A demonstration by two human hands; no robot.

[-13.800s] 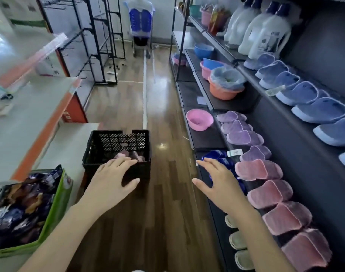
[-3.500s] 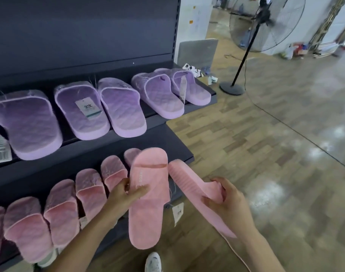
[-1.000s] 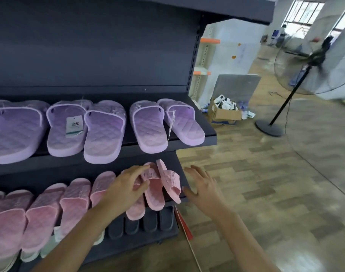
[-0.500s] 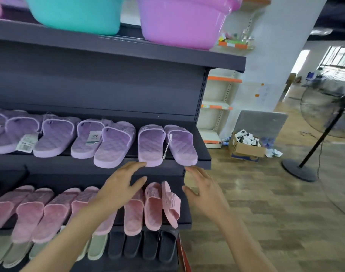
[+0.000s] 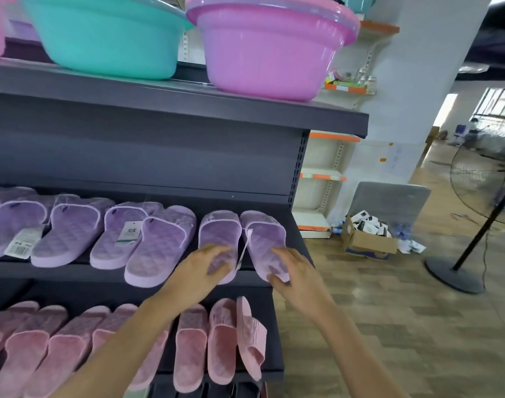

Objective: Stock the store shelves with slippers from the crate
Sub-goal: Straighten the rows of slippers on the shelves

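A pair of purple slippers lies at the right end of the middle shelf [image 5: 58, 270]. My left hand [image 5: 201, 264] rests on the heel of the left purple slipper [image 5: 220, 229], fingers loosely bent over it. My right hand [image 5: 296, 272] curls its fingers round the heel end of the right purple slipper [image 5: 264, 237]. A white tag hangs between the two. Pink slippers [image 5: 221, 337] fill the shelf below, and the rightmost pink slipper [image 5: 252, 337] stands on its side at the shelf end. The crate is out of view.
More purple slippers [image 5: 159, 248] line the middle shelf to the left. A teal basin [image 5: 107, 38] and a pink basin [image 5: 268, 50] sit on the top shelf. To the right, a cardboard box [image 5: 367, 244] and a standing fan [image 5: 458, 275] are on the wooden floor.
Both hands rose from the pink slippers on the lower shelf to the purple pair on the middle shelf and now touch it. The view has tilted up and moved closer.
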